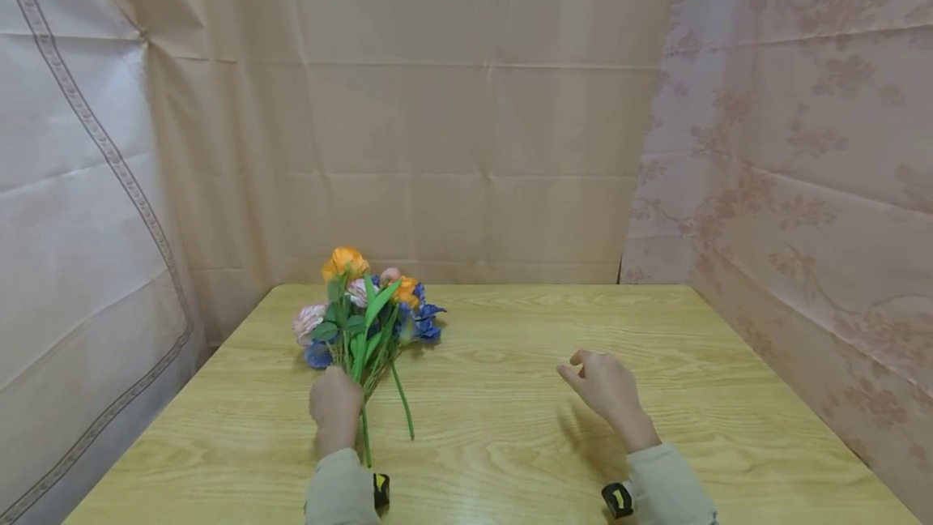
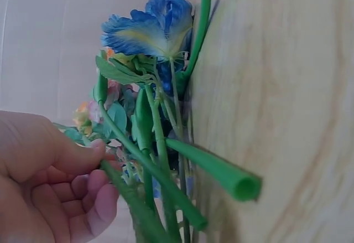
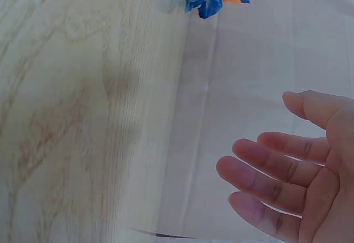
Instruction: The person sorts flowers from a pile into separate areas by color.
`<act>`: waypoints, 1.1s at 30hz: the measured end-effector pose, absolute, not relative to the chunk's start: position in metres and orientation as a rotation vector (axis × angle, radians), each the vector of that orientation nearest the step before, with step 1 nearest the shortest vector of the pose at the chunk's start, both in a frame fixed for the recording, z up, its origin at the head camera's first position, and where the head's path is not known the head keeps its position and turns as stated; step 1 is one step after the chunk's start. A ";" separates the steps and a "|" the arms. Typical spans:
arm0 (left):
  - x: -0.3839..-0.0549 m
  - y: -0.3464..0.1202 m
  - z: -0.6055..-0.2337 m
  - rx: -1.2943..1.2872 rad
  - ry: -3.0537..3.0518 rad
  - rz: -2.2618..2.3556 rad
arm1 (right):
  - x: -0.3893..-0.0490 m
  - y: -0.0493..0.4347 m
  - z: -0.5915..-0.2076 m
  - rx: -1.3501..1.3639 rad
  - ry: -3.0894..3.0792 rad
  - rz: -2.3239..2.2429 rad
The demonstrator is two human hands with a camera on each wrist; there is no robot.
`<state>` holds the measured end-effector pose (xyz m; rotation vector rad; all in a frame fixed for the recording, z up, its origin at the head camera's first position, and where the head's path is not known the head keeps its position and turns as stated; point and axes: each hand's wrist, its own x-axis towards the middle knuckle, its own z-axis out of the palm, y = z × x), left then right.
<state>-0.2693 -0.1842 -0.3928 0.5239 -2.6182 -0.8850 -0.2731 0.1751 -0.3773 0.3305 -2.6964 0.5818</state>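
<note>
A bunch of artificial flowers (image 1: 364,310) with orange, pink and blue heads lies on the left part of the table, stems toward the near edge. My left hand (image 1: 336,403) is at the stems. In the left wrist view its thumb and forefinger pinch one green stem (image 2: 130,198), while other stems lie beside it and a blue flower (image 2: 160,27) shows beyond. My right hand (image 1: 603,387) hovers over the right half of the table, apart from the bunch. The right wrist view shows its fingers (image 3: 265,176) loosely bent, holding nothing.
The wood-grain table (image 1: 496,460) reaches back to a beige curtain (image 1: 452,144). A pale cloth (image 1: 80,225) hangs on the left and a floral-patterned one (image 1: 816,185) on the right. Two loose stem ends, one a thin green stem (image 1: 403,403), point toward the near side.
</note>
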 end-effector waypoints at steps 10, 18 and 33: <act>-0.266 -0.178 -0.379 0.464 -2.496 -0.826 | -0.270 0.171 -0.377 0.339 -2.711 0.628; -0.258 -0.158 -0.356 0.273 -2.400 -0.915 | -0.269 0.162 -0.375 0.412 -2.647 0.694; -0.243 -0.099 -0.336 -0.110 -2.345 -1.268 | -0.251 0.120 -0.365 0.605 -2.503 1.080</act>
